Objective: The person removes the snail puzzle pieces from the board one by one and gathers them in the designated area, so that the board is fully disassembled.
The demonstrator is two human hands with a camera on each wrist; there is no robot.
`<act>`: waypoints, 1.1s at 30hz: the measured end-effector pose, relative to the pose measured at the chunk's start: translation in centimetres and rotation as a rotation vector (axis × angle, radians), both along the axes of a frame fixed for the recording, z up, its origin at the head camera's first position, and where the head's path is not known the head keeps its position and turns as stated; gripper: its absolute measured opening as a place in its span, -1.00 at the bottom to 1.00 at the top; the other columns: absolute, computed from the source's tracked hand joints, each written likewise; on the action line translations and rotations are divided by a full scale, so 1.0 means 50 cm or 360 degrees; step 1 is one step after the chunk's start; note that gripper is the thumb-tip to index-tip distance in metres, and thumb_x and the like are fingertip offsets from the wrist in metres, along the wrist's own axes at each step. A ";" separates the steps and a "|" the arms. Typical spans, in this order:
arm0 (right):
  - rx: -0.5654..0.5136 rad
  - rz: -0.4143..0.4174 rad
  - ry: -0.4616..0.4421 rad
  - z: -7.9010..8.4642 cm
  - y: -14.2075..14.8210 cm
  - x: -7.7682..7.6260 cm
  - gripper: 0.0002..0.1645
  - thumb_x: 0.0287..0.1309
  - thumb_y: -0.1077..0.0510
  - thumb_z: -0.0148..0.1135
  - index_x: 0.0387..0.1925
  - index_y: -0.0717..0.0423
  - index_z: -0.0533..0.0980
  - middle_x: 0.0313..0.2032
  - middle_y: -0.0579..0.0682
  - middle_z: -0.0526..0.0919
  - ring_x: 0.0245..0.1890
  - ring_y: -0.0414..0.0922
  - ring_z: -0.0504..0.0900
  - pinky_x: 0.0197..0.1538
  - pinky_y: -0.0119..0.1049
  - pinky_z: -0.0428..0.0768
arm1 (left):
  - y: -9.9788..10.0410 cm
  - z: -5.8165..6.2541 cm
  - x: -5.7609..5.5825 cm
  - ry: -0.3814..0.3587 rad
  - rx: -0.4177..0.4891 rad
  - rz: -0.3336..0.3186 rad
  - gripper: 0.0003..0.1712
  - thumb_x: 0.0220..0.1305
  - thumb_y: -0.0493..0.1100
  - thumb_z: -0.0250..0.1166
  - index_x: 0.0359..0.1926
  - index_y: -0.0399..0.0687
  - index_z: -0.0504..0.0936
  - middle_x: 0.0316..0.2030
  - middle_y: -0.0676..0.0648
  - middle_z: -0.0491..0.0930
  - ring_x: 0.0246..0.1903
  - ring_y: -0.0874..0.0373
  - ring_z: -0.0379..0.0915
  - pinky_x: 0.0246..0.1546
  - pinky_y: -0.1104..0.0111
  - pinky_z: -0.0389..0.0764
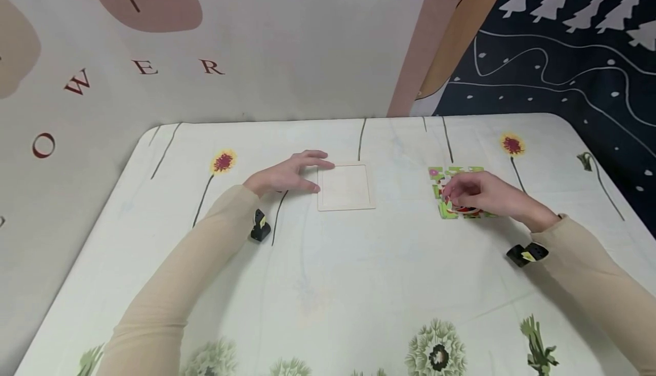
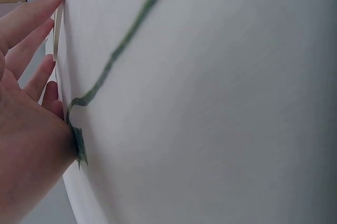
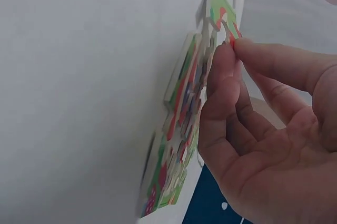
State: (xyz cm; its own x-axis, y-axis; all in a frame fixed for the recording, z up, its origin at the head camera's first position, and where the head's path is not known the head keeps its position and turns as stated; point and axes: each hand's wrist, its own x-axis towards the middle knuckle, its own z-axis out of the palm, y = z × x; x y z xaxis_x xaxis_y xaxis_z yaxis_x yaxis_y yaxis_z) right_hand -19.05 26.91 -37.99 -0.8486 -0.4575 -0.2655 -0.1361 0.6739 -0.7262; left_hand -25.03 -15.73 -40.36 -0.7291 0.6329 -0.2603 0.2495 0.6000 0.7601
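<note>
A thin square puzzle tray with a raised border lies mid-table. My left hand rests at its left side, index fingertip on the top-left corner and thumb at the left edge, fingers loosely extended. In the left wrist view those fingers reach the tray's edge. To the right, several jigsaw pieces, green, red and white, lie grouped in a rough square. Above them my right hand pinches a green-and-red jigsaw piece between thumb and fingertips, partly tilted up from the loose pieces.
A white cloth with printed flowers covers the table. Behind it stands a pale wall hanging with letters, and a dark cloth with white trees hangs at the right. Black wrist cameras sit on both sleeves.
</note>
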 end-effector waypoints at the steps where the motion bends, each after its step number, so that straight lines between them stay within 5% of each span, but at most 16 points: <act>1: -0.0005 0.0003 0.0002 -0.002 0.001 0.000 -0.77 0.25 0.37 0.20 -0.07 0.26 0.60 -0.14 0.14 0.67 -0.35 -0.32 0.53 -0.28 -0.41 0.54 | 0.000 0.000 0.000 0.0001 -0.0002 0.0000 -0.32 0.25 -0.24 0.34 0.40 -0.05 0.41 0.55 -0.10 0.00 0.55 -0.16 -0.26 0.48 -0.18 -0.15; 12: 0.0036 -0.0020 0.0047 -0.008 -0.003 0.002 -0.79 0.20 0.39 0.22 -0.11 0.23 0.58 -0.29 0.05 0.64 -0.38 -0.30 0.51 -0.32 -0.42 0.50 | -0.003 -0.001 0.000 -0.0009 0.0013 0.0004 -0.32 0.25 -0.24 0.33 0.40 -0.04 0.41 0.55 -0.09 0.01 0.55 -0.15 -0.27 0.48 -0.18 -0.14; 21: 0.0129 -0.0067 0.0115 0.005 0.010 -0.005 -0.74 0.26 0.29 0.25 -0.02 0.23 0.56 -0.18 0.10 0.67 -0.34 -0.26 0.57 -0.28 -0.44 0.52 | 0.000 0.001 0.000 0.0059 -0.0007 -0.0022 -0.32 0.24 -0.24 0.33 0.39 -0.11 0.41 0.54 -0.16 0.02 0.54 -0.19 -0.24 0.48 -0.18 -0.12; 26: 0.0244 -0.0119 0.0233 0.008 0.039 -0.007 -0.74 0.30 0.25 0.23 0.00 0.23 0.57 -0.13 0.14 0.68 -0.24 -0.20 0.60 -0.21 -0.46 0.53 | -0.005 0.003 0.006 0.0079 -0.0003 0.0065 -0.36 0.28 -0.24 0.31 0.38 -0.11 0.42 0.53 -0.17 0.09 0.54 -0.16 -0.13 0.51 -0.10 -0.05; 33: 0.0373 -0.0187 0.0329 0.009 0.079 0.000 -0.67 0.37 0.19 0.16 0.07 0.30 0.53 0.06 0.36 0.59 0.00 0.29 0.61 -0.03 0.11 0.63 | -0.028 0.013 0.034 0.0178 -0.0018 0.0200 -0.40 0.34 -0.23 0.27 0.38 -0.12 0.41 0.51 -0.20 0.13 0.52 -0.17 -0.02 0.48 -0.07 0.11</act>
